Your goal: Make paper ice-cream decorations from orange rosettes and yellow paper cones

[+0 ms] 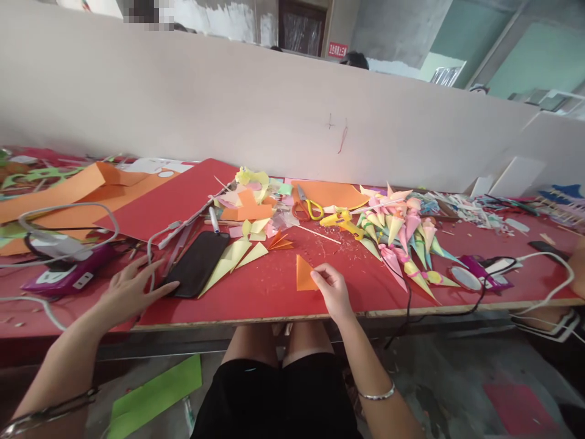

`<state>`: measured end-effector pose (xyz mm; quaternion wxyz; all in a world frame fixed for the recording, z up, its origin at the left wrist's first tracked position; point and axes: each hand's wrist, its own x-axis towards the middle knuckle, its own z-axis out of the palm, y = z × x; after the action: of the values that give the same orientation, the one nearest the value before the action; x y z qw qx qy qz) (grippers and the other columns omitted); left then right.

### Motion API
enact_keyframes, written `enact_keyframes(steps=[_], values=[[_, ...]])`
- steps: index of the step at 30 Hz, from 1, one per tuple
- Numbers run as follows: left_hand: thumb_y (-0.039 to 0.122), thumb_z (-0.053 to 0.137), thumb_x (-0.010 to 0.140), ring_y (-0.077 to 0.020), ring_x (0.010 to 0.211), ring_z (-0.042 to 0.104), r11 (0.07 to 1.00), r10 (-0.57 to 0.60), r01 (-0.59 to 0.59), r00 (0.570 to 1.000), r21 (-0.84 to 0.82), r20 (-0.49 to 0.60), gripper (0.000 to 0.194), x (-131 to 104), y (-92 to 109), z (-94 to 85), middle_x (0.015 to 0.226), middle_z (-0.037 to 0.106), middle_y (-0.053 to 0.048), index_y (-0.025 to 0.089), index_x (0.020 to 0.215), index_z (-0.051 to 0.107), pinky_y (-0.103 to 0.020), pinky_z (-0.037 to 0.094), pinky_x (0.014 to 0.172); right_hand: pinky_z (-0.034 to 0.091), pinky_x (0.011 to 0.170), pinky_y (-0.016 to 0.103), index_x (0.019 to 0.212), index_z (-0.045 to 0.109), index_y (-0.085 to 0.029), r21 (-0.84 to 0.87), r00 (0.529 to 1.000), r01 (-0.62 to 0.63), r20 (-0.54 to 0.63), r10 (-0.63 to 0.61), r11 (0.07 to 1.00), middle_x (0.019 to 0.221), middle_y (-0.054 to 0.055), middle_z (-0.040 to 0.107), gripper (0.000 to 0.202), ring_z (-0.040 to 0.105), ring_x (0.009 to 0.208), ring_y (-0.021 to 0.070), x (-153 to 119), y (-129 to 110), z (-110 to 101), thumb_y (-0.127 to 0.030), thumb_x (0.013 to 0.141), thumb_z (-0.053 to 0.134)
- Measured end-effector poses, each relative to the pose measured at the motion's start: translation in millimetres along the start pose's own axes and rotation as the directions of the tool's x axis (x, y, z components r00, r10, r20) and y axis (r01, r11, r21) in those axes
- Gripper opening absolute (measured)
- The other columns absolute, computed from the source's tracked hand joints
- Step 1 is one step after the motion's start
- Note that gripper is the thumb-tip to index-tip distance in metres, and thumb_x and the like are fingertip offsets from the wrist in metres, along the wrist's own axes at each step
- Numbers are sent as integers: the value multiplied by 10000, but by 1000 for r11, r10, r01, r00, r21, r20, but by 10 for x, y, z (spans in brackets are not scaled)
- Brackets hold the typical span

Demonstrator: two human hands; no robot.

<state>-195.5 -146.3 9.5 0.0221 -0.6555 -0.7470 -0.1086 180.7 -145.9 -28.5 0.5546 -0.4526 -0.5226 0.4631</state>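
Note:
Between the thumb and fingers of my right hand (333, 291) is a small folded piece of orange paper (304, 274), held just above the red tabletop (260, 292). My left hand (132, 289) rests on the table with its fingers spread, the thumb at the lower left corner of a black phone (196, 263). A white charging cable passes by its fingers. Pale yellow paper pieces (228, 259) and a fanned orange paper piece (280, 242) lie right of the phone. A pile of pastel paper cones (402, 228) sits to the right.
Behind the work area lie scissors with yellow handles (314, 209) and a yellow glue gun (340, 223). A purple power strip (68, 274) with white cables is at left, another purple strip (491, 277) at right. A pale partition (274, 116) stands along the back.

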Motion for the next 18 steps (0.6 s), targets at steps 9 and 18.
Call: enact_keyframes(steps=[9, 18], values=[[576, 367, 746, -370, 1284, 162, 984, -175, 160, 939, 73, 297, 768, 11, 84, 56, 1375, 220, -206, 130, 1355, 226, -457, 207, 986, 344, 546, 196, 664, 516, -162, -56, 999, -6, 32, 8, 998, 595, -31, 471, 201, 432, 581, 94, -19, -20, -7, -343, 751, 538], [556, 373, 752, -371, 1282, 168, 983, -180, 161, 927, 86, 329, 755, 45, 34, 70, 1384, 213, -212, 128, 1357, 230, -463, 217, 978, 355, 566, 203, 664, 516, -164, -62, 998, -8, 54, 11, 998, 611, -26, 486, 197, 450, 594, 99, -22, -42, -4, -339, 754, 528]])
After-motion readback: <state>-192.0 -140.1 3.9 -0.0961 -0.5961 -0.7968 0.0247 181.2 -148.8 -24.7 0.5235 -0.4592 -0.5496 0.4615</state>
